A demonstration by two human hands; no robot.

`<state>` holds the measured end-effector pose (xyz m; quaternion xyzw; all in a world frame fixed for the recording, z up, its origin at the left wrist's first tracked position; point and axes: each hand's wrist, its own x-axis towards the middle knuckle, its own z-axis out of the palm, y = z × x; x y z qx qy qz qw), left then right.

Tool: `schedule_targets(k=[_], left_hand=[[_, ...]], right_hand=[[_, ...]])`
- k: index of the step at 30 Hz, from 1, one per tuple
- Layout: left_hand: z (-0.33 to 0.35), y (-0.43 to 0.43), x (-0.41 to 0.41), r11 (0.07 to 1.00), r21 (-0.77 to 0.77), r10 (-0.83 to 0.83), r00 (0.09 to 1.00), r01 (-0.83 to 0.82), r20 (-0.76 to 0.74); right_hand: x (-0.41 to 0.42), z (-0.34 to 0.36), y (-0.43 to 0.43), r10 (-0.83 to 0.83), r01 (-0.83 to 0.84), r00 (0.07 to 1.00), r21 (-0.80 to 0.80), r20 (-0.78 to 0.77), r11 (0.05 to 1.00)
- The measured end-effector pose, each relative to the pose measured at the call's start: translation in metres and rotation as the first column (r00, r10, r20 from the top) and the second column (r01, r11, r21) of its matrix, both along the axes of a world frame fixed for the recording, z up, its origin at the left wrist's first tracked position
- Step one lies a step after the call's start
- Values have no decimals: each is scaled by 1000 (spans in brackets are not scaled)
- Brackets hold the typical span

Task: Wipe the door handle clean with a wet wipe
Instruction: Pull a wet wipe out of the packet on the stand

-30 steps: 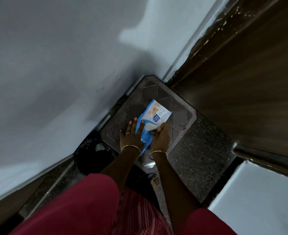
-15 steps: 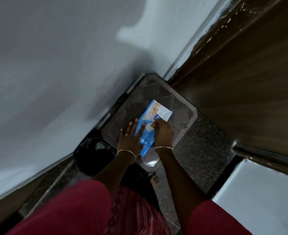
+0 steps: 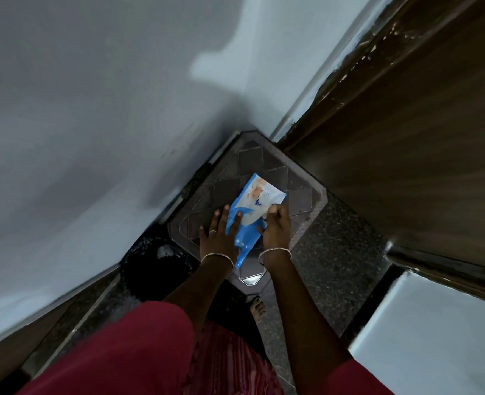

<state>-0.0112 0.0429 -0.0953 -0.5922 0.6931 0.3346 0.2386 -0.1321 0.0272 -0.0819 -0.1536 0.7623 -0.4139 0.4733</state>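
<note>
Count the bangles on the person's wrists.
2. One bangle circles the left wrist, the other bangle the right wrist, either side of the blue wipe packet. Sleeves might hide more.

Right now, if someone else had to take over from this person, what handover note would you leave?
Left hand: flat, pressing the wet wipe pack down on the brown stool.
Right hand: pinching at the pack's opening.
Done: pack steadied.
To do: pull a wipe out, then wipe the door handle, which is not in view.
</note>
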Motion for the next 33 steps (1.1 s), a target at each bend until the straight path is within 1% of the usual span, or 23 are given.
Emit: schedule_targets(k=[1, 3, 5, 8, 10, 12, 18, 23, 30, 33], left_hand=[[1, 0, -1, 1000, 1, 6, 1000, -6, 5], [2, -1, -2, 1000, 10, 10, 1000, -10, 7], [3, -3, -1, 1000, 31, 2, 1000, -3, 13], [5, -7, 0, 998, 62, -16, 999, 13, 45], [8, -8, -3, 998, 67, -17, 998, 13, 54], [12, -9, -5, 997, 76, -11, 998, 6, 61], [21, -12, -12, 995, 98, 16, 995, -25, 94], [22, -3, -13, 997, 25, 70, 995, -72, 67], [8, 4, -16, 993, -49, 111, 992, -108, 57], [10, 10, -18, 983, -135, 131, 990, -122, 54]], right_hand=[[0, 4, -4, -95, 93, 988, 20, 121, 995], [-3, 9, -10, -267, 263, 917, 55, 297, 963], [-10, 15, -14, -379, 383, 839, 73, 391, 921], [-21, 28, -13, -464, 476, 751, 101, 470, 874], [-30, 36, -11, -482, 493, 713, 125, 509, 861], [-37, 44, -6, -481, 496, 694, 128, 536, 859], [-46, 66, 4, -431, 459, 706, 100, 562, 883], [-57, 72, 6, -412, 450, 691, 93, 594, 888], [-99, 87, 9, -377, 466, 613, 68, 695, 882], [-116, 105, 16, -386, 464, 560, 109, 734, 879]])
